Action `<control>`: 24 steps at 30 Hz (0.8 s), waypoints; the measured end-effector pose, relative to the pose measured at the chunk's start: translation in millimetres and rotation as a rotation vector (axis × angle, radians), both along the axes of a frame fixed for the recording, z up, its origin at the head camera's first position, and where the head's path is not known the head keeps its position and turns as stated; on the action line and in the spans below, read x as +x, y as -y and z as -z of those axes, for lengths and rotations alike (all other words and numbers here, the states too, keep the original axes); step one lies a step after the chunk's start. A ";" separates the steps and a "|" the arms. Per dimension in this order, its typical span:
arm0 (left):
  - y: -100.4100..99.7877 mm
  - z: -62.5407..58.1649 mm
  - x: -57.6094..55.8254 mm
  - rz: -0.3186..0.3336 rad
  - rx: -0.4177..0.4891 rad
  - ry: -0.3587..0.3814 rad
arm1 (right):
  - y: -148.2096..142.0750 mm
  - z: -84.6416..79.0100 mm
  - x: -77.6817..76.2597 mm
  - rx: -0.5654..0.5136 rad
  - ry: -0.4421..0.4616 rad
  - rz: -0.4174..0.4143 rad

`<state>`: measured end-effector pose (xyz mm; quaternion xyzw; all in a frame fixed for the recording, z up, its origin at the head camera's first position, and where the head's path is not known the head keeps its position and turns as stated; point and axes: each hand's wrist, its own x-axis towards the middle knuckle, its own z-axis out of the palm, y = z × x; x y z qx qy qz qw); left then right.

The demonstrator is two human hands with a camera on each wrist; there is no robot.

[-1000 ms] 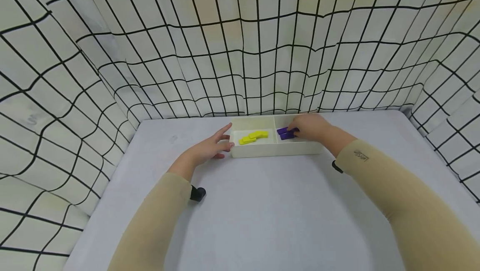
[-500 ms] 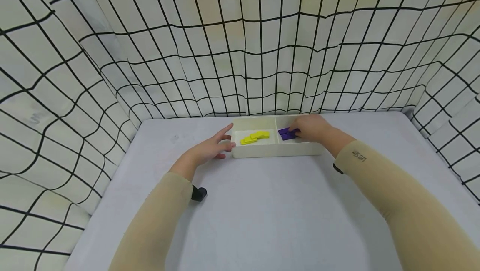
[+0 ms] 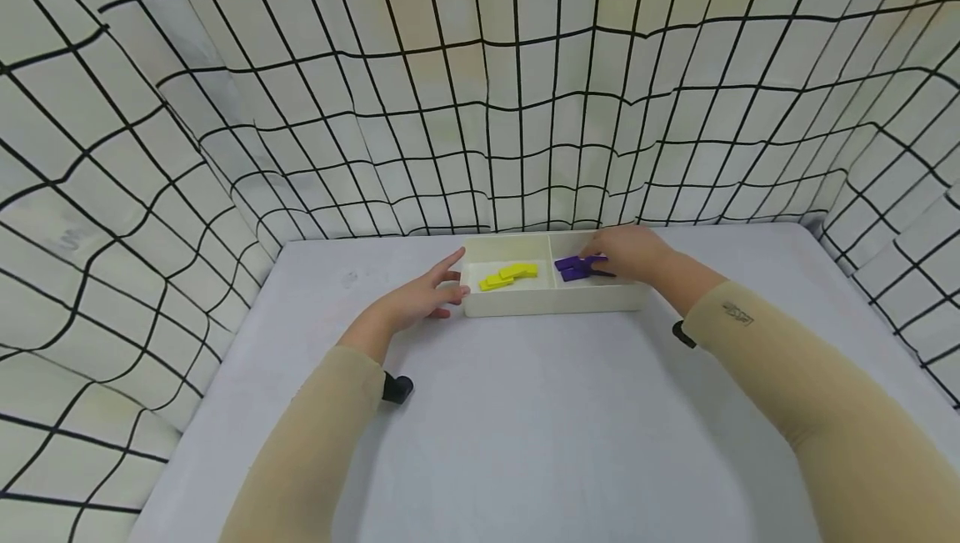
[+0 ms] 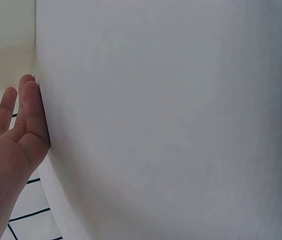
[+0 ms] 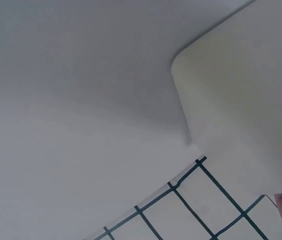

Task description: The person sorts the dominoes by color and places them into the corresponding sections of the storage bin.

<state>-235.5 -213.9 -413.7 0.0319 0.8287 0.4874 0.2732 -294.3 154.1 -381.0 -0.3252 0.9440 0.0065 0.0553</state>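
A white two-compartment box (image 3: 555, 303) stands near the back of the table. Several flat yellow pieces (image 3: 510, 275) lie overlapping in its left compartment. In the right compartment are several small, flat purple pieces (image 3: 573, 268). My right hand (image 3: 633, 255) reaches in over the far right of the box, its curled fingers pinching one purple piece among the others. Most of its fingertips are hidden in the head view. My left hand (image 3: 416, 299) rests against the box's left end, fingers spread and mostly straight. In the left wrist view, the left fingers (image 4: 32, 107) lie along the box wall.
The table (image 3: 540, 434) has a white surface. Pale walls behind a black net (image 3: 517, 109) rise at the back and both sides, close behind the box. A black wrist device (image 3: 397, 388) sits under the left sleeve.
My right hand has shifted slightly right and back from the purple pieces, so more of them shows, with one piece moved rightward at its fingers. My left hand has stayed in place.
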 end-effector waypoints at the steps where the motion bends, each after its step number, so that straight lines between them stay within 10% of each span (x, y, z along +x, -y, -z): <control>1: -0.2 0.1 0.0 -0.002 -0.003 -0.002 | -0.3 -1.1 0.8 -0.003 -0.002 -0.003; 24: -0.9 -0.4 0.1 0.012 0.010 -0.009 | -30.8 -32.1 58.6 -0.114 -0.119 -0.136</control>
